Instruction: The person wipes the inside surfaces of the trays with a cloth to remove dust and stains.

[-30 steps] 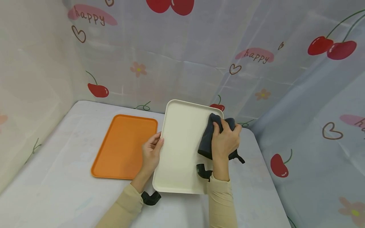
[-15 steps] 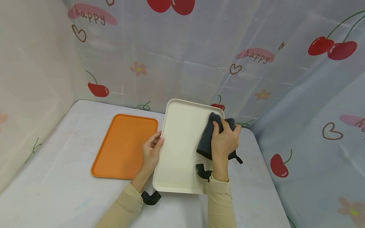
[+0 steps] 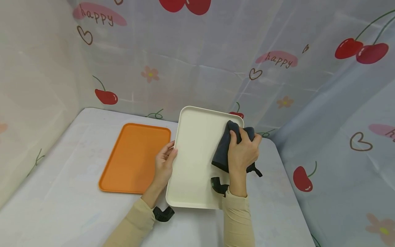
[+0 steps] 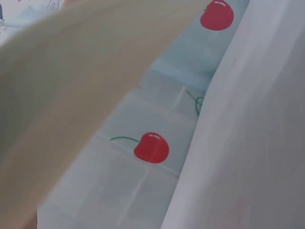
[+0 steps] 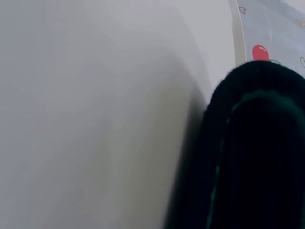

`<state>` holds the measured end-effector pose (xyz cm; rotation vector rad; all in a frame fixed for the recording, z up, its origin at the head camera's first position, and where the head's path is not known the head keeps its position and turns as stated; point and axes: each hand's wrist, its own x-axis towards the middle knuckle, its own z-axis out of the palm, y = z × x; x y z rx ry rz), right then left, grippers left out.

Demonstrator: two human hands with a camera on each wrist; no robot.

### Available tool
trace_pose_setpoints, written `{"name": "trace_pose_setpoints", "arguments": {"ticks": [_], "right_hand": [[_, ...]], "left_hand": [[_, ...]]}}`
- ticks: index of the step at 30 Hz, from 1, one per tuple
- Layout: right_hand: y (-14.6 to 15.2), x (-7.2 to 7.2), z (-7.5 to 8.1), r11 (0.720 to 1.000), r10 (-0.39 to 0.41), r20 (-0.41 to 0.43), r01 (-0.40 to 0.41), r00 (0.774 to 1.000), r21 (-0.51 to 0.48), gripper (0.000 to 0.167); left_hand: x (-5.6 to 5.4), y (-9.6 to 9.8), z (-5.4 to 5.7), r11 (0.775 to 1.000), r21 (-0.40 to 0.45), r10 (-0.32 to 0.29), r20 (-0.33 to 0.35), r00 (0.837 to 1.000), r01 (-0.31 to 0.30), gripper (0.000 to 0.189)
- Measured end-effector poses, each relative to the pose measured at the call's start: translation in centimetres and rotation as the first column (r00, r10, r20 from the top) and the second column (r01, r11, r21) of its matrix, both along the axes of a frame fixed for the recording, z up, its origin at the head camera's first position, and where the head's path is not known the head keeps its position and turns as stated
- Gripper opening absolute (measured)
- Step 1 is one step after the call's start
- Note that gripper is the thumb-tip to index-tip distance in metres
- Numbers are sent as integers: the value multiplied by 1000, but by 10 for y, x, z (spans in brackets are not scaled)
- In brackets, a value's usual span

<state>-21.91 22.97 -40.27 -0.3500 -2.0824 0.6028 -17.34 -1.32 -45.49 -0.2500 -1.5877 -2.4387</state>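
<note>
A cream tray point(image 3: 194, 161) is held tilted up off the table, its inner face toward the head camera. My left hand point(image 3: 164, 165) grips its left edge, thumb on the near side. With my right hand point(image 3: 242, 151) I hold a folded dark grey cloth point(image 3: 221, 154) against the right part of the tray. A small black loop hangs from the cloth's lower corner. In the right wrist view the dark cloth point(image 5: 257, 143) fills the right side, next to the pale tray surface point(image 5: 95, 119). The left wrist view shows no fingers, only a blurred pale band across it.
An orange tray point(image 3: 135, 157) lies flat on the white-covered table point(image 3: 71, 164), left of the cream tray. Behind the table hangs a cherry-print curtain point(image 3: 197, 79), with more curtain at both sides. Black wrist camera mounts point(image 3: 163, 214) stick out near both sleeves.
The cloth and my right hand have shifted very slightly left on the cream tray. The tray and my left hand hold nearly the same place.
</note>
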Motion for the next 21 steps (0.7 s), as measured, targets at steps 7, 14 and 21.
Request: {"name": "trace_pose_setpoints", "arguments": {"ticks": [7, 14, 21], "right_hand": [[-53, 37, 48, 998, -20, 2, 20, 1000, 61, 30], [-55, 28, 32, 996, 28, -12, -27, 1000, 82, 32], [-71, 27, 30, 994, 60, -26, -57, 998, 90, 32]], "left_hand": [[0, 0, 0, 1000, 3, -5, 14, 1000, 5, 33], [0, 0, 0, 1000, 4, -10, 5, 1000, 10, 33], [0, 1, -2, 1000, -17, -6, -11, 1000, 6, 33]]}}
